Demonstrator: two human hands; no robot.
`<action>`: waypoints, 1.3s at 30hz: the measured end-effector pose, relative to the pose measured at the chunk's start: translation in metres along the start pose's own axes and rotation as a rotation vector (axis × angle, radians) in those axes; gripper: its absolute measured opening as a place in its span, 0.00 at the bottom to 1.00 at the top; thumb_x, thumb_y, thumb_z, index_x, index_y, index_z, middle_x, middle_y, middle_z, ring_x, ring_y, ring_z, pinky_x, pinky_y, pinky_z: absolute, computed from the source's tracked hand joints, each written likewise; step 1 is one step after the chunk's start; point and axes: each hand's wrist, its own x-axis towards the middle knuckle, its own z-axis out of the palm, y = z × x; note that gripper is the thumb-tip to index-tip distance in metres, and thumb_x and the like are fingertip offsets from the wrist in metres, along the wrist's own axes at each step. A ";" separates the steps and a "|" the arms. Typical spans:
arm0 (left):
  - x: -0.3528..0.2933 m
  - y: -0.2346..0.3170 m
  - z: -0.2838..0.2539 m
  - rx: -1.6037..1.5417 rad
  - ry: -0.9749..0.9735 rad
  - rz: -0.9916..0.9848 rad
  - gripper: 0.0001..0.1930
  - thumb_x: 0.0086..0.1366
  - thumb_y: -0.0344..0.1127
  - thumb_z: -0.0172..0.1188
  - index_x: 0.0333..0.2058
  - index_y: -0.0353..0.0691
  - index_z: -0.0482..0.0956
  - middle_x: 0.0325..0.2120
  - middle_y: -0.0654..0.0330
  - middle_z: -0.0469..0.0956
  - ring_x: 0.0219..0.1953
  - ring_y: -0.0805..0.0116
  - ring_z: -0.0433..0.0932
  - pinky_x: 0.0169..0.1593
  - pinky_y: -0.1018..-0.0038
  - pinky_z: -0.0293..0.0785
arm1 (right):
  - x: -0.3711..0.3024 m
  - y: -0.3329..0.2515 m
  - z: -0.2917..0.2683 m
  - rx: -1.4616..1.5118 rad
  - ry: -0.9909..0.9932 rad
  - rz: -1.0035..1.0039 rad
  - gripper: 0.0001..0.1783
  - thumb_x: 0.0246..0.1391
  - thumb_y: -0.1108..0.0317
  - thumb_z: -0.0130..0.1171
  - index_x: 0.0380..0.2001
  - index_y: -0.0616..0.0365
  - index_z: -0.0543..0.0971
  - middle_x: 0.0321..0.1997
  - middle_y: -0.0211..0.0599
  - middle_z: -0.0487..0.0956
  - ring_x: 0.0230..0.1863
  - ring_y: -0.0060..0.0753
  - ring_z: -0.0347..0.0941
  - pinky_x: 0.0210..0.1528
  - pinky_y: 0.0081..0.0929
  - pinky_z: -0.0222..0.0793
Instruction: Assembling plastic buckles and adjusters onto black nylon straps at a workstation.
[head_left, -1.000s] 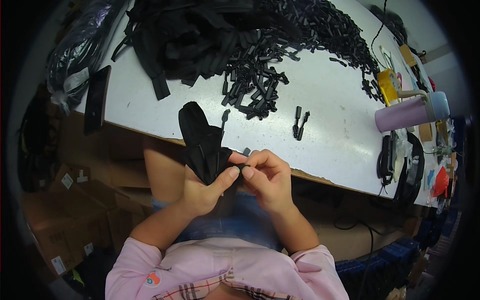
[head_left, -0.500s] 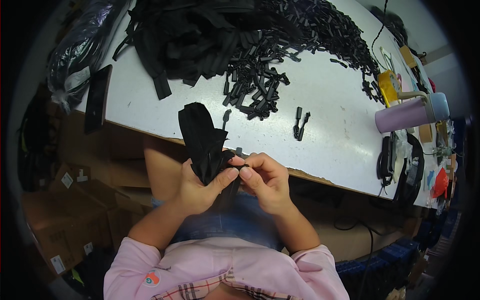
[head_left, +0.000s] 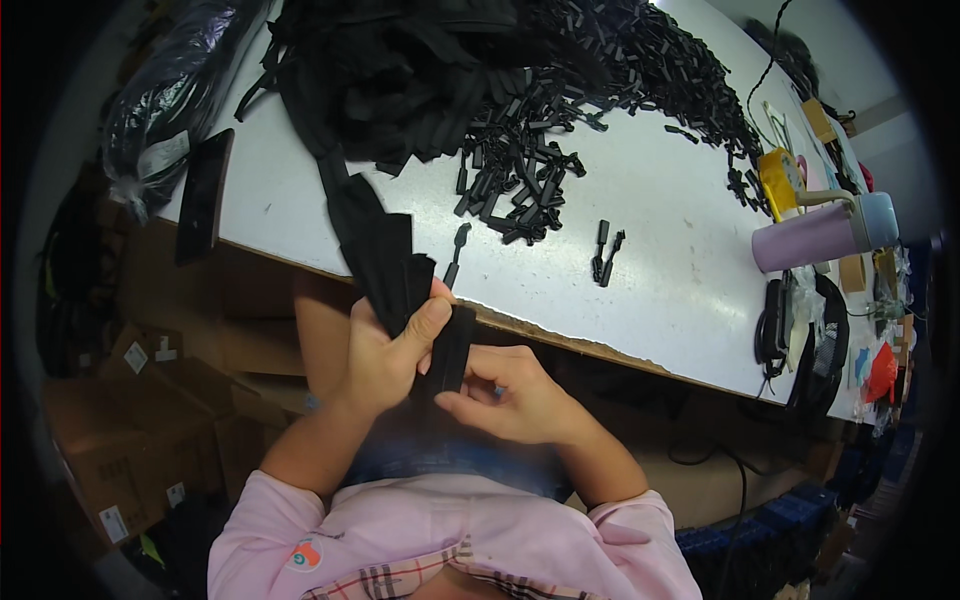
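Head view: a white counter (head_left: pixel 650 220) runs across a cluttered workroom, with brown cardboard boxes (head_left: pixel 120 440) stacked on the floor below its near edge. A heap of black webbing strips (head_left: pixel 400 70) and a scatter of small black plastic pieces (head_left: pixel 620 70) fill the far side, seemingly kept within reach as stock. Two loose black clips (head_left: pixel 606 254) lie apart on bare counter, and a lilac insulated bottle (head_left: pixel 820 232) lies on its side toward the right.

Just in front of the counter edge, the left hand (head_left: pixel 385 350) is closed around a fan of black strips (head_left: pixel 385 255), thumb pressed over them, probably to keep the bundle together. The right hand (head_left: pixel 510 390) pinches the lower end of one black strip (head_left: pixel 450 350) from below, fingers curled.

Black on black hides where one strip ends and the next begins. What the right fingertips do under the strip is covered, and the rim blurs the things at far right.
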 end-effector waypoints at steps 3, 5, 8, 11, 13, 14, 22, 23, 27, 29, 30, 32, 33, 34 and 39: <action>0.004 -0.004 -0.007 -0.138 -0.090 -0.133 0.14 0.59 0.43 0.50 0.34 0.37 0.69 0.18 0.66 0.68 0.12 0.84 0.61 0.15 0.87 0.55 | 0.007 -0.011 0.004 -0.172 0.251 -0.142 0.10 0.36 0.71 0.61 0.24 0.59 0.72 0.20 0.33 0.69 0.17 0.26 0.65 0.17 0.21 0.60; 0.005 -0.007 -0.010 -0.209 -0.125 -0.198 0.17 0.58 0.46 0.50 0.36 0.37 0.67 0.19 0.66 0.68 0.12 0.84 0.61 0.15 0.87 0.56 | 0.013 -0.012 0.003 -0.267 0.465 -0.283 0.11 0.35 0.71 0.61 0.25 0.59 0.72 0.23 0.34 0.70 0.20 0.30 0.68 0.19 0.22 0.62; 0.001 -0.009 -0.015 0.036 -0.342 -0.215 0.33 0.46 0.60 0.57 0.40 0.37 0.63 0.25 0.66 0.68 0.20 0.82 0.65 0.21 0.86 0.63 | 0.019 -0.016 -0.002 -0.476 0.412 -0.388 0.12 0.32 0.74 0.59 0.26 0.59 0.71 0.26 0.36 0.69 0.24 0.36 0.67 0.22 0.25 0.64; 0.001 -0.018 -0.018 0.097 -0.363 -0.091 0.34 0.41 0.55 0.65 0.39 0.35 0.65 0.31 0.64 0.68 0.33 0.77 0.67 0.39 0.79 0.66 | 0.016 -0.013 -0.004 -0.310 0.337 -0.409 0.08 0.35 0.76 0.59 0.22 0.60 0.70 0.23 0.39 0.68 0.23 0.34 0.67 0.23 0.22 0.64; -0.003 -0.014 -0.011 -0.027 -0.279 -0.090 0.27 0.41 0.44 0.68 0.36 0.35 0.68 0.31 0.62 0.70 0.30 0.77 0.70 0.35 0.79 0.69 | 0.010 -0.006 -0.003 -0.209 0.305 -0.375 0.07 0.39 0.78 0.58 0.23 0.61 0.70 0.24 0.36 0.69 0.23 0.27 0.67 0.25 0.19 0.63; -0.005 -0.006 -0.011 -0.047 -0.271 -0.146 0.23 0.44 0.40 0.67 0.34 0.34 0.68 0.28 0.61 0.71 0.27 0.77 0.71 0.32 0.79 0.70 | 0.006 -0.004 -0.001 0.059 0.359 -0.237 0.06 0.42 0.76 0.56 0.23 0.61 0.69 0.21 0.32 0.69 0.20 0.22 0.64 0.22 0.17 0.61; -0.016 -0.006 0.003 -0.107 -0.102 -0.051 0.09 0.51 0.27 0.58 0.31 0.33 0.70 0.21 0.61 0.72 0.19 0.76 0.71 0.23 0.82 0.69 | -0.001 -0.012 -0.003 0.284 0.362 -0.067 0.05 0.48 0.74 0.52 0.24 0.64 0.70 0.21 0.29 0.72 0.23 0.13 0.68 0.21 0.10 0.61; -0.016 -0.004 0.004 -0.109 -0.095 -0.067 0.08 0.51 0.26 0.58 0.31 0.33 0.70 0.21 0.61 0.72 0.19 0.76 0.71 0.23 0.82 0.69 | -0.003 -0.012 -0.004 0.290 0.366 -0.061 0.05 0.48 0.74 0.52 0.24 0.64 0.70 0.21 0.29 0.72 0.23 0.13 0.68 0.21 0.10 0.61; -0.021 -0.006 0.008 0.128 -0.114 0.128 0.07 0.52 0.26 0.57 0.31 0.34 0.72 0.23 0.61 0.72 0.19 0.77 0.70 0.23 0.83 0.67 | -0.009 0.002 0.000 0.365 0.374 -0.050 0.02 0.46 0.76 0.52 0.24 0.62 0.70 0.22 0.29 0.70 0.22 0.16 0.64 0.23 0.13 0.60; -0.017 -0.012 0.006 0.254 -0.166 0.312 0.07 0.52 0.26 0.57 0.32 0.36 0.72 0.24 0.62 0.71 0.20 0.77 0.70 0.24 0.82 0.68 | -0.011 0.007 0.001 0.595 0.376 0.023 0.02 0.46 0.76 0.52 0.24 0.62 0.70 0.21 0.29 0.70 0.20 0.16 0.63 0.21 0.13 0.59; -0.015 -0.015 0.004 0.379 -0.213 0.500 0.07 0.52 0.26 0.57 0.32 0.39 0.73 0.26 0.62 0.70 0.20 0.77 0.70 0.25 0.81 0.68 | -0.012 0.006 -0.001 0.831 0.321 0.152 0.02 0.46 0.76 0.52 0.24 0.62 0.70 0.20 0.28 0.70 0.20 0.16 0.63 0.20 0.13 0.58; -0.014 -0.013 0.005 0.603 -0.279 0.726 0.09 0.53 0.28 0.56 0.34 0.39 0.71 0.25 0.62 0.70 0.21 0.74 0.70 0.28 0.79 0.69 | -0.013 0.002 -0.002 1.012 0.302 0.318 0.02 0.44 0.76 0.53 0.24 0.62 0.71 0.17 0.30 0.69 0.18 0.18 0.62 0.17 0.14 0.57; -0.015 -0.014 0.010 0.601 -0.282 0.723 0.09 0.53 0.28 0.56 0.34 0.39 0.71 0.25 0.62 0.70 0.21 0.74 0.70 0.28 0.79 0.69 | -0.013 -0.001 -0.004 1.013 0.305 0.321 0.02 0.44 0.76 0.53 0.24 0.62 0.71 0.17 0.30 0.69 0.18 0.18 0.62 0.17 0.14 0.57; -0.017 -0.016 0.015 0.245 -0.212 0.345 0.09 0.53 0.29 0.56 0.34 0.38 0.69 0.23 0.61 0.70 0.21 0.73 0.71 0.28 0.77 0.70 | -0.014 -0.005 -0.008 0.414 0.470 0.059 0.03 0.43 0.76 0.54 0.24 0.62 0.72 0.18 0.32 0.69 0.17 0.20 0.62 0.17 0.15 0.57; -0.008 -0.013 0.008 -0.344 -0.105 -0.266 0.10 0.55 0.32 0.53 0.34 0.33 0.66 0.21 0.54 0.71 0.20 0.68 0.72 0.28 0.74 0.73 | -0.014 0.001 -0.049 -1.164 0.788 -0.114 0.13 0.35 0.68 0.60 0.30 0.57 0.75 0.32 0.33 0.71 0.29 0.34 0.64 0.28 0.27 0.60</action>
